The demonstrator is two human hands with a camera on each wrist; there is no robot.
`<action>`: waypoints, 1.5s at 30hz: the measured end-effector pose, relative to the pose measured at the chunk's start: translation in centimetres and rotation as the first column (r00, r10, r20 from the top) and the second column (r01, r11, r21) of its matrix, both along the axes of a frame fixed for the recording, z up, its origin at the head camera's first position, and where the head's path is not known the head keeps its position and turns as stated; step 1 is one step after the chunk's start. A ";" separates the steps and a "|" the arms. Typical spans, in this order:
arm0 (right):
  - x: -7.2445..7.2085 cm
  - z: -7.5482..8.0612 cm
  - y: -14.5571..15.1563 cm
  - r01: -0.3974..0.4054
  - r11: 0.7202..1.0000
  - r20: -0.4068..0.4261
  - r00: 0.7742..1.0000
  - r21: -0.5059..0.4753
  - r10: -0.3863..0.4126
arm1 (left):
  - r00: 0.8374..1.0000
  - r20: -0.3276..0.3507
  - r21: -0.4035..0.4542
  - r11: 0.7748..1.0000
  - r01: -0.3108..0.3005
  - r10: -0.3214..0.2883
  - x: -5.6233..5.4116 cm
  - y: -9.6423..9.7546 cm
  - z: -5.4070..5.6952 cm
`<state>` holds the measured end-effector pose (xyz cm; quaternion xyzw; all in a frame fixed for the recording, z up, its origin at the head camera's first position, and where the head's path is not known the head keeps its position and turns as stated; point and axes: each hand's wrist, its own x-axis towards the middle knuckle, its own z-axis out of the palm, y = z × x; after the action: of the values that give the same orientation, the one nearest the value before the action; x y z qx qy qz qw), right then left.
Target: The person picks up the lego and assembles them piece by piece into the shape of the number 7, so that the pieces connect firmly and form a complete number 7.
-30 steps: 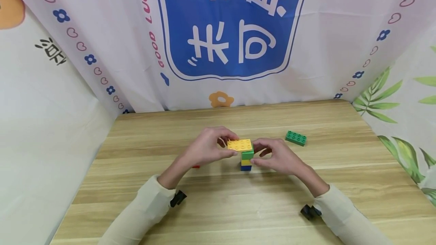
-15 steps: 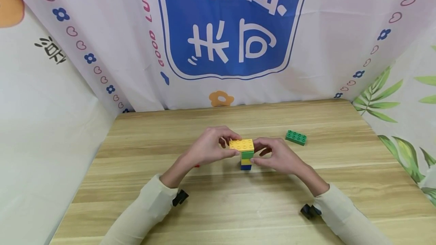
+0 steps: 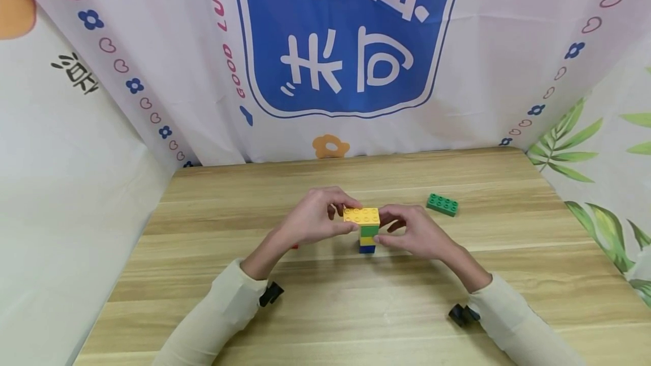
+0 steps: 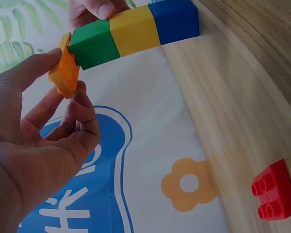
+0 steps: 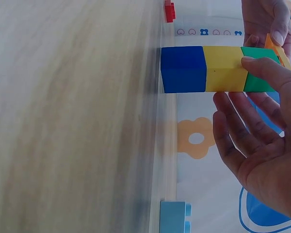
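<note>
A tower of toy building bricks stands upright on the table [image 3: 325, 321]: a blue brick [image 4: 175, 22] at the bottom, a yellow brick [image 4: 136, 31] in the middle, a green brick [image 4: 94, 44] on top. My left hand [image 3: 311, 223] pinches a flat yellow-orange brick [image 3: 361, 216] between thumb and fingers. It lies over the green brick, jutting out to the left, and looks tilted against its studs in the left wrist view. My right hand [image 3: 413, 233] holds the tower from the right, thumb at the yellow and green bricks, fingers on the far side.
A loose green brick [image 3: 442, 204] lies behind the right hand. To the left, mostly hidden by the left hand in the head view, is a red brick [image 4: 276, 193]. A printed curtain [image 3: 325, 129] hangs along the table's back edge.
My left hand has moved slightly right with the flat yellow-orange brick, which now covers the top of the green brick. The right hand stays in place on the tower.
</note>
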<state>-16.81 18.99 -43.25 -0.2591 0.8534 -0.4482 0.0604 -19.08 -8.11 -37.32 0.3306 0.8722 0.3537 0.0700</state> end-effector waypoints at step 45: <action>-0.6 3.0 -0.5 -0.028 0.993 -0.169 0.986 -0.114 0.008 | 0.999 0.028 0.059 0.998 -0.036 0.034 0.3 -0.1 -0.2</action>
<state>-17.36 18.54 -40.28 -0.3070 0.8255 -0.4731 -0.0230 -18.82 -8.23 -37.54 0.3126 0.8659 0.3851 0.0656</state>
